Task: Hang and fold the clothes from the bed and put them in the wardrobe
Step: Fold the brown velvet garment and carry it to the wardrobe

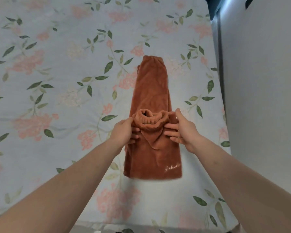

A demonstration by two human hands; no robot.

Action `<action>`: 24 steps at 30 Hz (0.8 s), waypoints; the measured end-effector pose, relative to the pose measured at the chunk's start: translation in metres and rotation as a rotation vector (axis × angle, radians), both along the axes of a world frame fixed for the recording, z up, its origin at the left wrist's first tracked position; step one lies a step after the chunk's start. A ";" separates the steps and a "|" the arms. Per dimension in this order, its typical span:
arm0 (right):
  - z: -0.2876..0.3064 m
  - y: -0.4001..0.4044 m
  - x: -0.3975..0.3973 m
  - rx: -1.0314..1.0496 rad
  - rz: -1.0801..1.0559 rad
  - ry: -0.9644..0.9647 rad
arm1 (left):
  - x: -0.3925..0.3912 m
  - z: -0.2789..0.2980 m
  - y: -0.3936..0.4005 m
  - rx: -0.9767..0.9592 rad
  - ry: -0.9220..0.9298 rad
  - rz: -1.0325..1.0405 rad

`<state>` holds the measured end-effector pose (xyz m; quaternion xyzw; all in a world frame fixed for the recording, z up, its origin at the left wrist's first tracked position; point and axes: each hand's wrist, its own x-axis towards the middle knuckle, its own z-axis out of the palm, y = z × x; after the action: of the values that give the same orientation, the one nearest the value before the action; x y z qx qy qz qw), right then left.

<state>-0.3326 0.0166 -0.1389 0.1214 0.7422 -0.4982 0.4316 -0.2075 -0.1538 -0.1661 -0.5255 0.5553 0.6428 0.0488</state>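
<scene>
rust fleece trousers [151, 98] — apparently hand-held

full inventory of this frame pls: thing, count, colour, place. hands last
garment: 1, rust-brown fleece, folded into a long strip on the bed, centre-right; ribbed waistband or collar bunched between the hands; pale script lettering near its near right corner
bed sheet: 1, pale blue with pink flowers and green leaves, covers the bed across most of the view
wall or panel: 1, plain grey-white, along the right edge beside the bed
left hand: 1, bare, grips the garment's left edge at the bunched band, fingers tucked under the fabric
right hand: 1, bare, holds the garment's right edge at the band, thumb up, fingers on the fabric
</scene>
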 end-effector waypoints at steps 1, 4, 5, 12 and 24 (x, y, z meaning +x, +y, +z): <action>-0.010 -0.001 -0.002 0.025 0.007 0.026 | 0.000 -0.006 -0.001 -0.035 -0.010 -0.021; -0.049 0.012 0.009 0.181 0.092 0.134 | 0.020 -0.032 0.001 -0.147 -0.107 -0.173; -0.059 0.019 0.017 0.248 0.148 0.172 | 0.031 -0.042 0.004 -0.193 -0.157 -0.247; -0.112 0.076 0.071 0.385 0.234 0.009 | 0.105 -0.093 0.019 -0.007 -0.305 -0.257; -0.112 0.059 0.048 0.251 0.198 -0.030 | 0.069 -0.083 0.022 0.126 -0.170 -0.209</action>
<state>-0.2850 0.0753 -0.2514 0.1078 0.8004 -0.3547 0.4711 -0.1380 -0.1320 -0.2496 -0.5132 0.5595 0.6208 0.1953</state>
